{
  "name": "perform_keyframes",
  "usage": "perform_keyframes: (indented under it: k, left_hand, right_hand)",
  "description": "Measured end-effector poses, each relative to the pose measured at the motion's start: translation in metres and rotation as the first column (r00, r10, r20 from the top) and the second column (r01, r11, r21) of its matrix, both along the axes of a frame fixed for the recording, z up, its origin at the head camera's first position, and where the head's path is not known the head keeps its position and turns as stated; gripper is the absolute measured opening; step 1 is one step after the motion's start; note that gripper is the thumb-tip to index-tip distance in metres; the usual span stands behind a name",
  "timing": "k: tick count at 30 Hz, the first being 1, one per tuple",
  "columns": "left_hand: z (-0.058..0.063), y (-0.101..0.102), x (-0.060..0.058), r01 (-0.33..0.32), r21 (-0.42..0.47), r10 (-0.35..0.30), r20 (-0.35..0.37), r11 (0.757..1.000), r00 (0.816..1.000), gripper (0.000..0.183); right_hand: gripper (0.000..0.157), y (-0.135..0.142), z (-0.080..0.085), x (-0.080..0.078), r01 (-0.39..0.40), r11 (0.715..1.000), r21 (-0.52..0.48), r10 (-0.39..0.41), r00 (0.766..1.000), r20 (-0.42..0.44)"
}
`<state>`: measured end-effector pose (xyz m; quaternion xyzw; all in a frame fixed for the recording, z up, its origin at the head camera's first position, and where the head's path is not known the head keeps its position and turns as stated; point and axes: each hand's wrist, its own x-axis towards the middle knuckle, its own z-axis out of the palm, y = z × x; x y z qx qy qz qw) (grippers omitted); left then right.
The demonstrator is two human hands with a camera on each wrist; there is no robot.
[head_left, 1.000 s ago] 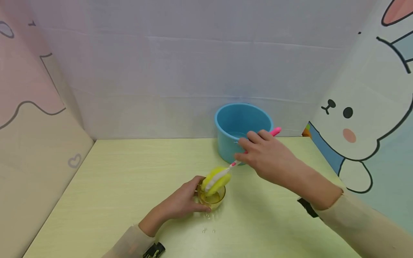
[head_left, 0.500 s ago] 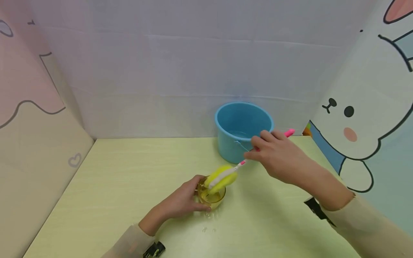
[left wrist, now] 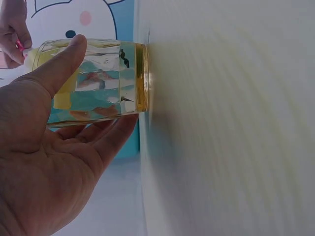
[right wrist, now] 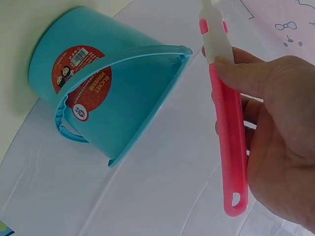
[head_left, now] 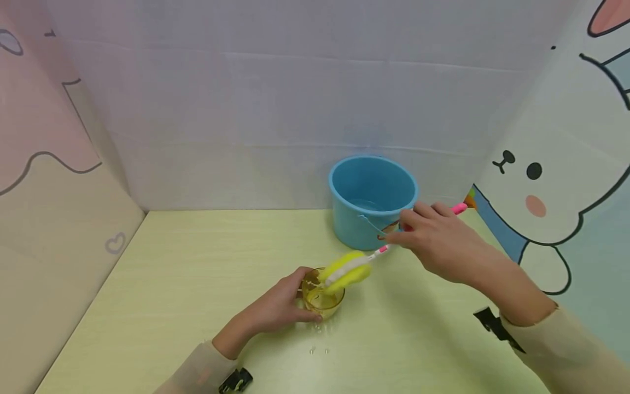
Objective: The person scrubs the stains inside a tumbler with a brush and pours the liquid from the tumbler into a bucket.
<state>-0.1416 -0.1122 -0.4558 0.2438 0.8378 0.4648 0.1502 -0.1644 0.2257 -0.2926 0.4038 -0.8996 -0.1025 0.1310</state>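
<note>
Yellow foam-ended, the brush [head_left: 348, 270] slants across the head view from the right-hand grip [head_left: 438, 238] down and leftward to the mouth of a glass cup [head_left: 332, 313]. That line looks like what any next move depends on: its long axis points at the cup, which lies nearer the person and to the left of the right-hand grip. The right-hand grip is pinched on the handle end; the left-hand grip [head_left: 281, 303] is wrapped on the cup's left side, so each is nearest to what it holds. A blue bucket [head_left: 353, 230] stands beyond the brush, at the back of the worktop [head_left: 206, 262], and drops [head_left: 318, 328] lie just in front of the cup.

From the left wrist, everything appears turned sideways: thumb on one side of the cup, fingers on the other, base down at the worktop. Yellow shows at the mouth, mostly behind the thumb, so how deep the foam sits I cannot tell.

From the right wrist, thumb and fingers clasp the white-and-pink handle, its holed end pointing away from the foam, which is out of frame. The bucket sits beside it, apart.
</note>
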Motion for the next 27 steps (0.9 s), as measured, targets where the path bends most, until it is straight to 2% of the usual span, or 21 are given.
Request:
perform_keyframes:
  k: [16,24,27]
  left_hand:
    - [0.000,0.001,0.000,-0.009,-0.017,0.009,0.003,1.000,1.000,0.089]
    - [-0.001,0.001,0.000,-0.005,0.000,0.005,0.008,1.000,1.000,0.088]
    - [-0.001,0.002,0.000,-0.006,-0.001,0.006,0.009,1.000,1.000,0.087]
  right_hand:
    - [0.044,0.024,-0.007,0.003,0.010,0.997,-0.075,-0.007,0.999,0.035]
    - [0.032,0.034,-0.012,0.003,0.073,0.988,-0.136,-0.057,0.991,0.118]
    - [0.029,0.037,-0.016,0.003,0.075,0.985,-0.155,-0.052,0.988,0.149]
